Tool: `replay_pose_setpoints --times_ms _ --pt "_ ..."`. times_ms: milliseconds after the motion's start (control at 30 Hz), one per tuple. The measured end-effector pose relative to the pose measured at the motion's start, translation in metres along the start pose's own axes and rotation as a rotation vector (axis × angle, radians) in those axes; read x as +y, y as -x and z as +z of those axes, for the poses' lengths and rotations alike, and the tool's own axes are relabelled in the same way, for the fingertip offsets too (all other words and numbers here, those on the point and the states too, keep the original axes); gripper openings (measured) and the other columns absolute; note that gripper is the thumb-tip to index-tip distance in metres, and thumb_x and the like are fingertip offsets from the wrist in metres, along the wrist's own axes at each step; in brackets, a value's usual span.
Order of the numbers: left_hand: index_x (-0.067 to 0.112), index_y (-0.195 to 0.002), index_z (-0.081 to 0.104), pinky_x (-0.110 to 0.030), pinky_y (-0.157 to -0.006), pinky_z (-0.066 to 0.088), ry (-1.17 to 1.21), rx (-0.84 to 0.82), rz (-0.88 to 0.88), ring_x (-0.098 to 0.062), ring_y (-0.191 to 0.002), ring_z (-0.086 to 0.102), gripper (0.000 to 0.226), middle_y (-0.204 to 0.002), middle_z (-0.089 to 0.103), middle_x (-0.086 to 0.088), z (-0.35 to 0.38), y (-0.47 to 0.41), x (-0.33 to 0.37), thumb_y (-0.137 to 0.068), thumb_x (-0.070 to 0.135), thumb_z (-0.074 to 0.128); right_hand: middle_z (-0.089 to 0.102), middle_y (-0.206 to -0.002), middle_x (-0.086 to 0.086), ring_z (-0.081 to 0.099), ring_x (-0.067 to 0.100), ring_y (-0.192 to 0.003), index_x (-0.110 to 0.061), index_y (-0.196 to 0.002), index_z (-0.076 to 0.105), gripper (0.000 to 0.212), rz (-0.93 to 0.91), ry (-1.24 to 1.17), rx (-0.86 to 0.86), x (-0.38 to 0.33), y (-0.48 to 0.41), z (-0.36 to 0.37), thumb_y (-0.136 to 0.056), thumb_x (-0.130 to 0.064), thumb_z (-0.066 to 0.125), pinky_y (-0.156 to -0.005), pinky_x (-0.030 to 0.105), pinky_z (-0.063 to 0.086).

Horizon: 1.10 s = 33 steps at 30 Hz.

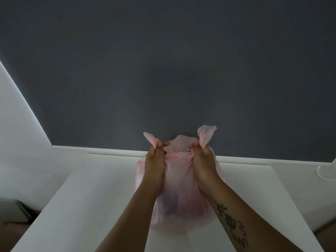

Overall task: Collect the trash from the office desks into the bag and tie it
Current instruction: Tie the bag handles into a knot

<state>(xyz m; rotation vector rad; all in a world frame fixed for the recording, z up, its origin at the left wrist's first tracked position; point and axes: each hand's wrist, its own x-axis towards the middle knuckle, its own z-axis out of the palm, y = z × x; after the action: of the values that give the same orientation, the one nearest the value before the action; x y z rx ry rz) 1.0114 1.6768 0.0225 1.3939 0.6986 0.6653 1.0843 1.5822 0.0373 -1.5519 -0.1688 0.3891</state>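
Observation:
A thin pink plastic bag (pixel 179 202) stands on a white desk (pixel 94 193), bulging, with dark shapes showing faintly through its side. My left hand (pixel 155 164) grips the bag's left handle, whose tip sticks up above my fist. My right hand (pixel 202 160) grips the right handle in the same way, its end flaring up above my fingers. The two handles are held apart over the bag's mouth. What lies inside the bag is mostly hidden.
A dark grey wall (pixel 163 70) rises just behind the desk. White walls flank it on the left and right. A white cable (pixel 322 174) loops on the floor at right. A pale box-like object (pixel 14 211) sits low at left.

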Motion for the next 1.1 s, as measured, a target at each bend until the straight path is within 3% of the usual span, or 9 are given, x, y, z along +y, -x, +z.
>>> replay_pose_setpoints --times_ms 167,367,567,667,733,800,900,1000,1100 --pt "0.014 -0.102 0.066 -0.032 -0.087 0.054 0.016 0.001 0.012 -0.020 -0.099 0.066 0.052 -0.103 0.071 -0.005 0.000 0.004 0.004 -0.104 0.052 0.030 0.077 -0.089 -0.001 0.071 0.020 -0.091 -0.016 -0.106 0.064 0.025 0.053 -0.256 -0.052 -0.003 -0.001 -0.006 -0.102 -0.029 0.043 -0.090 0.039 0.055" --pt "0.012 -0.101 0.066 -0.042 -0.099 0.051 0.151 0.073 0.010 -0.022 -0.101 0.069 0.039 -0.097 0.077 0.000 -0.005 -0.003 0.012 -0.105 0.042 0.041 0.044 -0.055 -0.006 0.052 0.011 -0.056 -0.015 -0.109 0.066 0.023 0.177 -0.582 -0.065 -0.011 -0.010 -0.016 -0.102 -0.020 0.045 -0.066 0.026 0.049" --pt "0.016 -0.096 0.067 -0.030 -0.077 0.048 0.234 0.072 0.007 -0.016 -0.076 0.057 0.030 -0.073 0.060 0.002 0.000 -0.004 0.017 -0.105 0.035 0.045 0.041 -0.056 -0.004 0.070 0.014 -0.068 -0.014 -0.111 0.062 0.021 0.193 -0.743 -0.174 -0.013 -0.010 -0.017 -0.103 -0.024 0.044 -0.075 0.033 0.054" --pt "0.014 -0.105 0.063 -0.025 -0.070 0.043 0.313 0.072 -0.042 -0.012 -0.068 0.047 0.029 -0.065 0.045 0.003 -0.001 -0.006 0.017 -0.105 0.035 0.043 0.035 -0.053 -0.004 0.052 0.010 -0.047 -0.011 -0.113 0.061 0.024 0.221 -0.770 -0.197 -0.013 -0.013 -0.017 -0.103 -0.024 0.044 -0.057 0.026 0.054" --pt "0.012 -0.101 0.063 -0.026 -0.072 0.043 0.364 0.070 -0.124 -0.013 -0.064 0.047 0.049 -0.061 0.044 0.005 0.000 -0.005 0.018 -0.103 0.052 0.037 0.033 -0.054 -0.004 0.036 0.009 -0.045 -0.006 -0.116 0.062 0.033 0.202 -0.666 -0.163 -0.010 -0.015 -0.015 -0.102 -0.032 0.047 -0.053 0.027 0.051" --pt "0.013 -0.070 0.057 -0.031 -0.073 0.043 0.361 0.076 -0.238 -0.017 -0.063 0.048 0.074 -0.058 0.047 0.002 0.001 -0.006 0.017 -0.094 0.074 0.022 0.033 -0.057 -0.003 0.034 0.010 -0.048 -0.008 -0.114 0.064 0.052 0.217 -0.590 -0.155 -0.009 -0.016 -0.013 -0.094 -0.053 0.051 -0.052 0.027 0.049" --pt "0.015 -0.064 0.054 -0.031 -0.069 0.046 0.354 0.045 -0.266 -0.019 -0.062 0.054 0.066 -0.063 0.053 -0.004 0.000 -0.007 0.014 -0.095 0.068 0.031 0.036 -0.058 -0.001 0.036 0.011 -0.046 -0.006 -0.099 0.064 0.073 0.279 -0.564 -0.190 -0.011 -0.018 -0.012 -0.085 -0.074 0.043 -0.049 0.027 0.040" --pt "0.020 -0.072 0.054 -0.034 -0.068 0.044 0.260 -0.004 -0.163 -0.012 -0.062 0.048 0.042 -0.067 0.049 0.001 -0.003 -0.006 0.011 -0.097 0.053 0.050 0.038 -0.056 -0.001 0.035 0.012 -0.044 -0.014 -0.074 0.052 0.035 0.302 -0.517 -0.198 -0.012 -0.017 -0.010 -0.094 -0.043 0.047 -0.048 0.027 0.036" --pt "0.019 -0.085 0.062 -0.037 -0.072 0.051 0.231 -0.132 -0.125 -0.018 -0.070 0.057 0.043 -0.076 0.059 -0.004 -0.003 -0.005 0.012 -0.087 0.062 0.063 0.053 -0.062 0.005 0.049 0.015 -0.050 -0.013 -0.073 0.064 0.019 0.204 -0.332 -0.192 -0.007 -0.018 -0.010 -0.088 -0.023 0.057 -0.052 0.030 0.043"
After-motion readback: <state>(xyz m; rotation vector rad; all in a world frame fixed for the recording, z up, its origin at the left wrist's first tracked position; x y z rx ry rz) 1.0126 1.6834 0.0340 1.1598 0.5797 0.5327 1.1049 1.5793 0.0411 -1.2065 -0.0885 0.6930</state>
